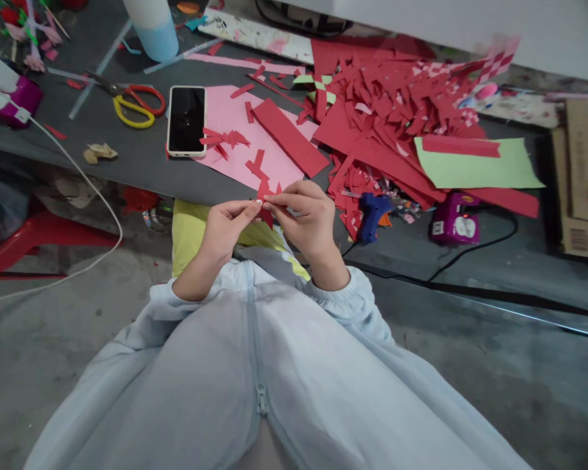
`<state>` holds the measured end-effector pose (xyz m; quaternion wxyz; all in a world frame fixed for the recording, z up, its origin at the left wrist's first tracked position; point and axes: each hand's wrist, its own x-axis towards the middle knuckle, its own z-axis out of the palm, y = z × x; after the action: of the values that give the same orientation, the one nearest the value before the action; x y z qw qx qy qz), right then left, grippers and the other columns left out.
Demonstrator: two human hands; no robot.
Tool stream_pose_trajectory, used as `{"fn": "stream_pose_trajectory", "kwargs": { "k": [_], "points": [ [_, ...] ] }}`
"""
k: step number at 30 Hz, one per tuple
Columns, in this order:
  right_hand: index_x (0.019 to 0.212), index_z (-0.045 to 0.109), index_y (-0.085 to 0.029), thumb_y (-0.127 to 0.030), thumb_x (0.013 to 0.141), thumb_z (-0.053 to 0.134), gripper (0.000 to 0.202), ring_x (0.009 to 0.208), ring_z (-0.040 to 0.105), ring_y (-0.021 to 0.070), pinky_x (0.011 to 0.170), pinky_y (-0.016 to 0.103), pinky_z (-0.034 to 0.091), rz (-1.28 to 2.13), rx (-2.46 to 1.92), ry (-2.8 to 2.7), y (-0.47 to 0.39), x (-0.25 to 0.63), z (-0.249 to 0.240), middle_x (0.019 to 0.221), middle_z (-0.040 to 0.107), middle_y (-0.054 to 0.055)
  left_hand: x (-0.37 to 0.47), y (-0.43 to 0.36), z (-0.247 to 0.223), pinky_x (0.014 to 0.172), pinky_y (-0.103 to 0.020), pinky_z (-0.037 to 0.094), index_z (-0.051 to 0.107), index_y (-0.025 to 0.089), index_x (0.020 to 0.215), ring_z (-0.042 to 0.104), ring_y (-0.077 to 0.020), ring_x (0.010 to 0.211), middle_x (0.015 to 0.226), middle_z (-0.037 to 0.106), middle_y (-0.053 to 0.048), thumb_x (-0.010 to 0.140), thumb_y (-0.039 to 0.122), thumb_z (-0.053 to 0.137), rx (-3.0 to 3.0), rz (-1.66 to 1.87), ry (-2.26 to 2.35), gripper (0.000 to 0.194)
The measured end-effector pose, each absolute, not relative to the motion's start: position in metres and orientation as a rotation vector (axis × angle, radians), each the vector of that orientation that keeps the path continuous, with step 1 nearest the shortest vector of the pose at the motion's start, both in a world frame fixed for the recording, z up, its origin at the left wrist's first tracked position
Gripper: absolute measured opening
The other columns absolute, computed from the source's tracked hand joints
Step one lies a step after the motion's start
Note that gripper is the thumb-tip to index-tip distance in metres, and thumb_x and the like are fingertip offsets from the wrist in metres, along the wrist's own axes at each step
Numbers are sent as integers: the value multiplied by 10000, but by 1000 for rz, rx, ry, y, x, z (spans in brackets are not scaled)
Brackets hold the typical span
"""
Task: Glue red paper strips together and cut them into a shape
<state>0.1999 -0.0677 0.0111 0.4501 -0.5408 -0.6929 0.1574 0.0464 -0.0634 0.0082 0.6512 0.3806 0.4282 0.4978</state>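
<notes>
Both of my hands meet at the table's front edge, above my lap. Between thumb and finger, my left hand (230, 225) pinches a small piece of red paper (263, 189). My right hand (306, 212) pinches the same red piece from the other side, fingertips almost touching the left thumb. Part of the piece hangs below the fingers, and its exact shape is partly hidden. Just beyond lies a pink sheet (230, 117) with red paper strips on it, one of them a wide red strip (290, 137). A phone (187, 121) rests on the pink sheet's left side.
Scissors (132, 104) lie left of the phone, near a bottle with blue liquid (154, 32). A heap of red paper strips (387, 98) covers the back right. A blue glue gun (374, 215), a purple power socket (455, 219) and a cardboard box (585, 176) are on the right.
</notes>
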Motion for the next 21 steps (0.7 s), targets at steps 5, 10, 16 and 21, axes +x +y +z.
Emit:
{"fn": "stream_pose_trajectory", "kwargs": {
  "k": [5,10,16,21],
  "points": [
    [807,716,-227,-382,955,552,270,805,601,214,764,363,494,345,-1409,-1790,-56,206,22,819,647,69,48,-53,12,732,-245,544,788,182,712,651,-120,707,719,738,-11,620,485,885,852,1095,1001,331],
    [831,681,-220,-374,985,496,285,819,610,214,763,358,488,262,-1553,-1715,-41,234,30,849,648,72,47,-41,17,742,-268,575,757,176,727,661,-111,678,717,723,3,588,466,903,688,1061,991,353],
    [769,678,-197,-336,882,615,190,758,604,234,753,400,475,182,-1862,-1606,-32,278,25,763,643,69,41,-23,17,720,-252,578,720,161,732,666,-97,687,723,708,14,591,375,919,531,1074,971,324],
    [766,685,-203,-301,780,681,99,701,613,233,677,376,457,253,-2013,-1551,-33,291,22,753,691,68,42,-11,17,715,-244,579,703,160,702,666,-94,690,721,705,16,586,354,921,497,1077,963,314]
  ]
}}
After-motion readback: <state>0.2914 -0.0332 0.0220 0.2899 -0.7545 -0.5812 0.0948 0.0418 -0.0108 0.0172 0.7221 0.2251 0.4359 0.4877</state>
